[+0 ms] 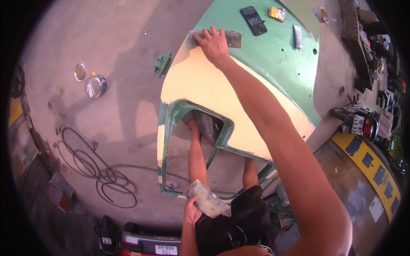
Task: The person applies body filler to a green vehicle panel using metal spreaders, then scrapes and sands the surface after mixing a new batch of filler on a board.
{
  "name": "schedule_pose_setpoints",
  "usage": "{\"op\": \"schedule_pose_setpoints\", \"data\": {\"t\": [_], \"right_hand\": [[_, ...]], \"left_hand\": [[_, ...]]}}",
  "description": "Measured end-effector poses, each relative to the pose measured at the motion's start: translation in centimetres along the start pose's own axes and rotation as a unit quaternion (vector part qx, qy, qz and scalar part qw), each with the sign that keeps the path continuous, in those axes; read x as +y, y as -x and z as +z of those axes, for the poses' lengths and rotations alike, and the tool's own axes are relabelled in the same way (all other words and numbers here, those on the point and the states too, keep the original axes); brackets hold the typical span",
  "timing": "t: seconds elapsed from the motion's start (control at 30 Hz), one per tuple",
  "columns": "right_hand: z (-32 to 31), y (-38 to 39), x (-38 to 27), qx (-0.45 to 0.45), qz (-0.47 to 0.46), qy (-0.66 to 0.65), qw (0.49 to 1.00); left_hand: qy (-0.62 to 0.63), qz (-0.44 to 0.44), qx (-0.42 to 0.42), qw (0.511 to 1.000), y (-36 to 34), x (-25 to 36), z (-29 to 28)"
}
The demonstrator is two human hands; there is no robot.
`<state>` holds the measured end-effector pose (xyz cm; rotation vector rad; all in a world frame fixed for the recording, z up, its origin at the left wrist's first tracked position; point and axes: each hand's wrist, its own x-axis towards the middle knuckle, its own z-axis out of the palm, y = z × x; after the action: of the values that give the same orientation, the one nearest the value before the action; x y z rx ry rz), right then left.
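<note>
A large green vehicle body panel [284, 68] with a window-like opening lies before me, and a broad cream coat of filler [192, 77] covers much of it. My right hand [213, 45] reaches to the far edge of that coat. It grips a wide, flat, grey spreader [234, 39] laid against the panel, fingers over its top. Close to my body, my left hand [192, 212] holds a flat rectangular mixing plate [207, 200] smeared with pale filler. That plate is above my lap, near the lower edge of the opening.
A phone [253, 20], a yellow box [277, 14] and a white tube [297, 37] rest on the green part. On the ground at left are a tin [96, 86], its round lid [80, 72] and a coiled hose [109, 175]. A motorbike [363, 117] stands at right.
</note>
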<state>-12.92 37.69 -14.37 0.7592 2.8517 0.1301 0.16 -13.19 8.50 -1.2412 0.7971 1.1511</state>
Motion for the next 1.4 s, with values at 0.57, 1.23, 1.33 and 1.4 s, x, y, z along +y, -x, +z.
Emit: {"op": "schedule_pose_setpoints", "data": {"t": [0.57,1.23,1.33,1.4], "right_hand": [[-29.6,23.2,-20.2,-0.213,0.214,-0.926,0.228],[-47.2,74.8,3.7,0.32,0.279,-0.852,0.305],[-49.5,80.3,2.6,0.397,0.253,-0.77,0.431],[-50.1,83.3,1.8,0.425,0.215,-0.817,0.326]], "left_hand": [[0.085,0.311,-0.267,0.908,11.9,6.1,4.1],[-0.467,0.204,-0.325,0.797,19.7,-38.5,19.9],[-0.488,0.125,-0.395,0.768,20.7,-38.5,20.5],[-0.514,0.031,-0.378,0.769,23.3,-39.9,18.6]]}}
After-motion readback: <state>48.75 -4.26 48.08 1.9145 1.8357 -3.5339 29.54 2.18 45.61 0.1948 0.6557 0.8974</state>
